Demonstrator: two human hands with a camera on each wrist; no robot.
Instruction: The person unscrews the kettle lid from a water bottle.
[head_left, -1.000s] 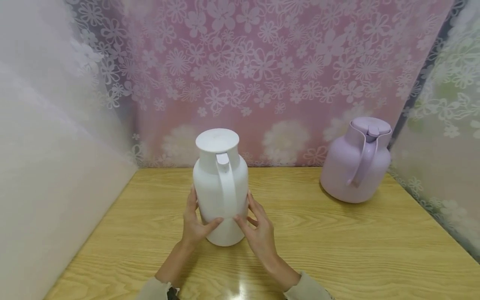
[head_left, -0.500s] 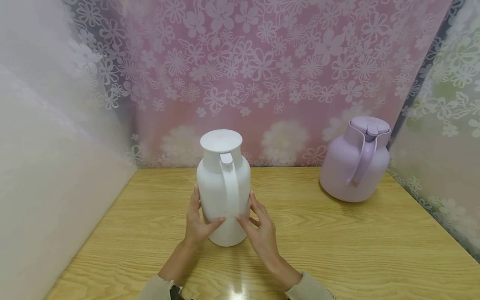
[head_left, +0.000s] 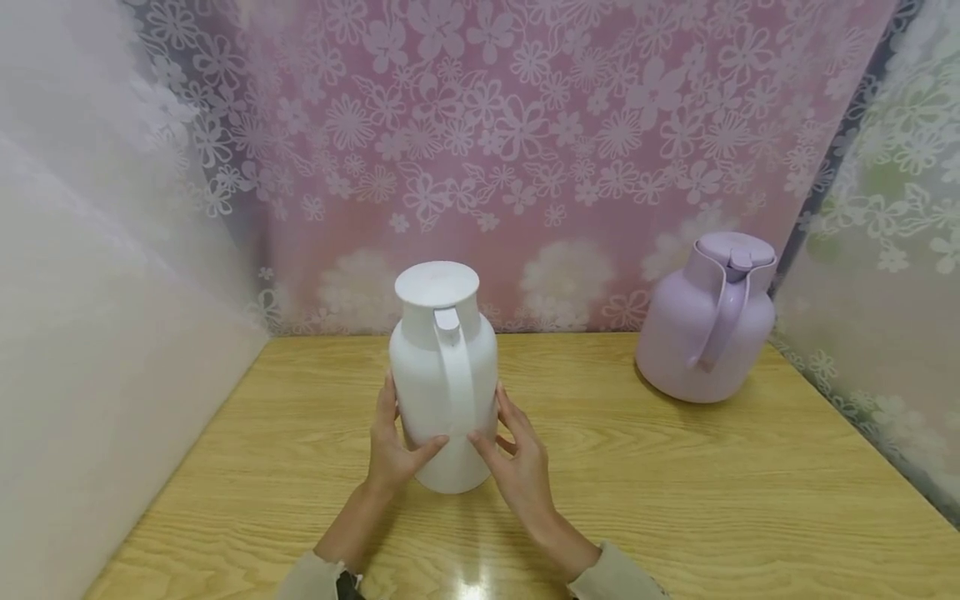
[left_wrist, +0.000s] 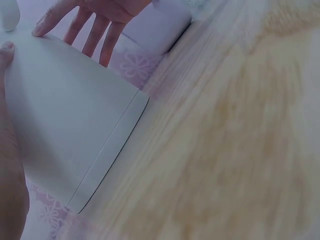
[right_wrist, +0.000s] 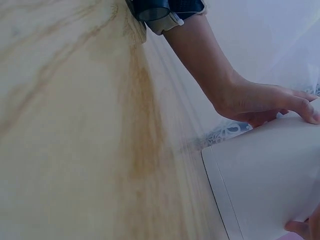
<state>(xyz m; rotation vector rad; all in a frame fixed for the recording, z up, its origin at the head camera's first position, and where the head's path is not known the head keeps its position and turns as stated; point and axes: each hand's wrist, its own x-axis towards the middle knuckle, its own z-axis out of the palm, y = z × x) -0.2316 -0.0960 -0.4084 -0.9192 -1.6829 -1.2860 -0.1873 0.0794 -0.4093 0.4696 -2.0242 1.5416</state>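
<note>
A white thermos jug point(head_left: 438, 375) with a round flat lid stands on the wooden table, its handle turned toward me. My left hand point(head_left: 393, 454) holds the jug's lower left side, thumb across the front below the handle. On the opposite side my right hand point(head_left: 522, 467) holds it the same way, its thumb tip close to the handle's lower end. The fingers behind the jug are partly hidden. In the left wrist view the jug's base point(left_wrist: 112, 147) meets the table; the right wrist view shows the base rim point(right_wrist: 220, 192) and the left hand point(right_wrist: 265, 102).
A lilac thermos jug point(head_left: 701, 342) stands at the back right of the wooden table point(head_left: 637, 508). A pink flowered curtain point(head_left: 510, 167) hangs behind the table. A pale wall point(head_left: 112, 333) rises along the left, and a flowered sheet point(head_left: 885, 292) hangs on the right.
The head view has shifted slightly. The white jug's top has swayed a little right and partly back; both hands keep the same hold on it.
</note>
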